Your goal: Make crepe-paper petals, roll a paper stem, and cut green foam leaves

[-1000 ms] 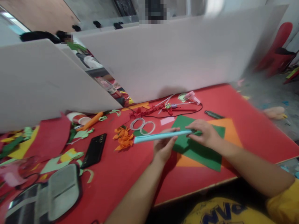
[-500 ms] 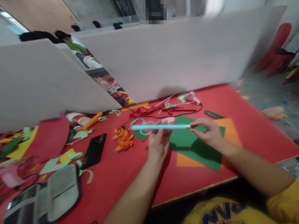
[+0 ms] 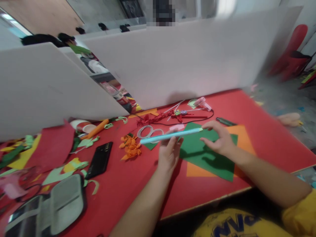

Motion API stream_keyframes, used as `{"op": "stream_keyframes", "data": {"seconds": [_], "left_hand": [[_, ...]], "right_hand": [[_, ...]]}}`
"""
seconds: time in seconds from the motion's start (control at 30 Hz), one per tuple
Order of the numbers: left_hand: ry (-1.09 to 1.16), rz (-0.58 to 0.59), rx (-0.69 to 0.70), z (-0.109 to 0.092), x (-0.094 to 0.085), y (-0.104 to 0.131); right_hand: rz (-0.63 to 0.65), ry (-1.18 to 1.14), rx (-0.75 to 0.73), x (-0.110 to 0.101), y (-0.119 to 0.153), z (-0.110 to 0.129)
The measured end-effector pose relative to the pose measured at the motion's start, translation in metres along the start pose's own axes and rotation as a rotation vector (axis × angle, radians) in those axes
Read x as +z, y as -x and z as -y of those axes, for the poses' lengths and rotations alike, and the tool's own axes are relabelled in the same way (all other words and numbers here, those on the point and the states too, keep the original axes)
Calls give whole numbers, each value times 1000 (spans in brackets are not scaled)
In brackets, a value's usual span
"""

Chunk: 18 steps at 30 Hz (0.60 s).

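We've got a light blue paper tube (image 3: pixel 170 135) up off the red counter (image 3: pixel 138 184), held level between both hands. Our left hand (image 3: pixel 168 154) pinches it from underneath around the middle, and our right hand (image 3: pixel 219 140) has its fingertips on the far right end. Right under our hands sits a green sheet (image 3: pixel 209 154) lying on an orange sheet (image 3: pixel 244 140). Just past our left hand there's a pair of clear tape rings (image 3: pixel 149 132), some orange paper scraps (image 3: pixel 130 147), and further left a black phone (image 3: pixel 99 160). Beyond our right hand lies a pink glue gun (image 3: pixel 202 102).
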State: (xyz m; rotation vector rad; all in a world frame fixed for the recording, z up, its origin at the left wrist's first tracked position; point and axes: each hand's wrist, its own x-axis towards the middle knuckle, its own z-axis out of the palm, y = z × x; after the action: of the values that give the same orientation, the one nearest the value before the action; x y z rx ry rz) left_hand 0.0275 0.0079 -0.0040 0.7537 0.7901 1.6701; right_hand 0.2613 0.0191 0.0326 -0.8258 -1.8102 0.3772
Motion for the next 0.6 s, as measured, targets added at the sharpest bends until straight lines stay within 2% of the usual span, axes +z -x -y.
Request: {"op": "stream_keyframes", "data": {"seconds": [0.2, 0.37, 0.5, 0.6], "left_hand": [[-244, 33, 57, 7, -2, 4], [-471, 78, 104, 13, -6, 13], [-452, 82, 66, 11, -2, 17], [-315, 48, 104, 10, 0, 14]], "right_hand": [[-10, 190, -142, -2, 0, 2], [130, 254, -230, 2, 1, -4], [174, 221, -232, 4, 3, -11], [150, 184, -177, 3, 3, -11]]}}
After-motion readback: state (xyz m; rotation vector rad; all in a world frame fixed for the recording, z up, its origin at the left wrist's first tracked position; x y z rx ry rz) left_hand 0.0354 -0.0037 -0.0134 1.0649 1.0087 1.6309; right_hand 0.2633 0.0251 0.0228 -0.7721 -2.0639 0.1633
